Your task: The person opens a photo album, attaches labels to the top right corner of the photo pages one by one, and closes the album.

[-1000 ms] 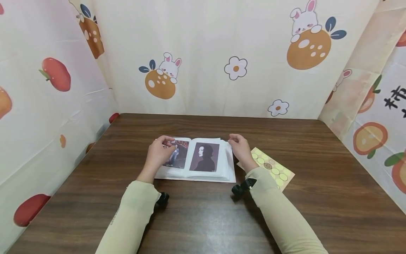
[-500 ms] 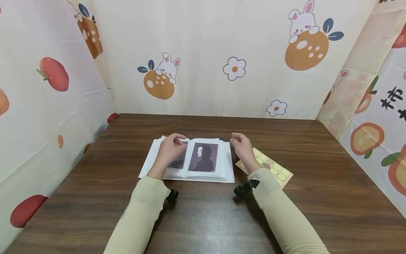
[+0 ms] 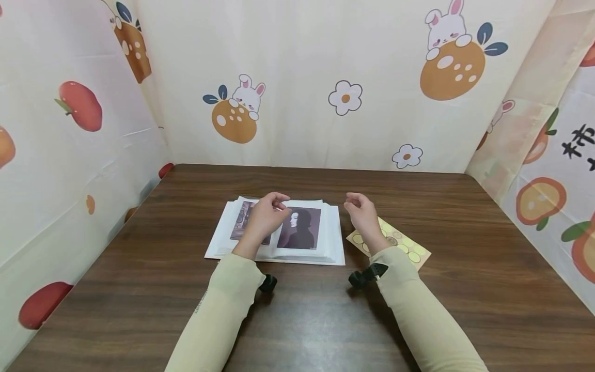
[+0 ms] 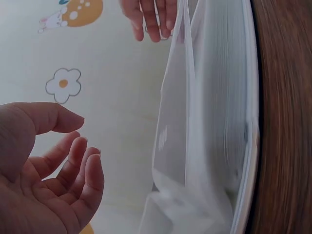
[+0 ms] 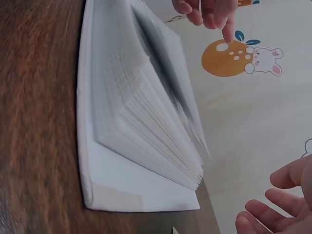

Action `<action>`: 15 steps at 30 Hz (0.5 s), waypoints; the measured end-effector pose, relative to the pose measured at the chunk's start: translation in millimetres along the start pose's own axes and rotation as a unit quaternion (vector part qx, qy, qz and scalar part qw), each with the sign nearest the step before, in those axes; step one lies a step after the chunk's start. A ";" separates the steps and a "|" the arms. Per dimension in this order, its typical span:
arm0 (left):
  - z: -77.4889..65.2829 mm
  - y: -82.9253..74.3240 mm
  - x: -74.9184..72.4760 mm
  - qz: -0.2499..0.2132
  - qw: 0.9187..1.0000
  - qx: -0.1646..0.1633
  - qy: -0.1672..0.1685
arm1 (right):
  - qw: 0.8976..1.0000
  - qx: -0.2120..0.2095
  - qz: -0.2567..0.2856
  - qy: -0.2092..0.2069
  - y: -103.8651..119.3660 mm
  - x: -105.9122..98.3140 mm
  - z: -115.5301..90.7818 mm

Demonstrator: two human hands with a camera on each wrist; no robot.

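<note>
A photo album (image 3: 215, 243) with a white cover lies spread on the table, a photo on each visible page. The right-hand photo (image 3: 302, 232) is a dark portrait; the left-hand photo (image 3: 240, 221) is partly covered by my left hand (image 3: 266, 219). That hand hovers over the middle of the album, fingers loosely bent, nothing between them. My right hand (image 3: 363, 219) is held beyond the album's right edge, thumb and fingers relaxed and apart in the right wrist view. Thick white page edges (image 5: 141, 122) fan out there. Under the right wrist lies a yellow sheet (image 3: 412, 248) printed with circles, partly hidden.
A brown wood-grain table (image 3: 297, 315) carries everything. Behind it hangs a cream curtain (image 3: 297, 103) with rabbits, fruit and flowers; printed cloth also encloses the left and right sides. A black wrist camera (image 3: 268, 283) sits under the left cuff.
My left hand has moved right, from the album's left page to over its middle, uncovering the left cover edge. The right hand has shifted slightly right, away from the pages.
</note>
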State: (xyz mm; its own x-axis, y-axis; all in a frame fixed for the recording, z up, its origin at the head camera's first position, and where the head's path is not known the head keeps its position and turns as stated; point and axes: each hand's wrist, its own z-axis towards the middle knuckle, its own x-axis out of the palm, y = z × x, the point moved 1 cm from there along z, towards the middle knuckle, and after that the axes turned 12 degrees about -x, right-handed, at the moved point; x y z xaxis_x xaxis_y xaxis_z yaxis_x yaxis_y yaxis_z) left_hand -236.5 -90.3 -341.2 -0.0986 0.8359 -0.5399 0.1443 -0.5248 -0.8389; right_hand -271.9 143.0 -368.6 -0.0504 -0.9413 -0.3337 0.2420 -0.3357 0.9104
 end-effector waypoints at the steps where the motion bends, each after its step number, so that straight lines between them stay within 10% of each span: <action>1: -0.5 -1.5 1.6 -0.002 1.000 0.003 0.004 | 1.000 0.001 0.003 -0.003 0.3 -1.8 -0.3; 15: -1.8 -17.8 26.0 -0.032 0.998 0.019 0.041 | 1.000 -0.005 -0.008 -0.024 -1.0 -18.4 -5.1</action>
State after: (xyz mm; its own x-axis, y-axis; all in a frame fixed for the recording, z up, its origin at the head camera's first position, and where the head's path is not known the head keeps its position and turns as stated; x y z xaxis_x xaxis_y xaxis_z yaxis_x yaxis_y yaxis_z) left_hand -239.8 -58.9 -340.2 -0.0252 0.8770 -0.4798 0.1020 -0.4752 -0.8739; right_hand -266.3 160.8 -364.7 -0.1001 -0.9363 -0.3365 0.2497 -0.3510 0.9025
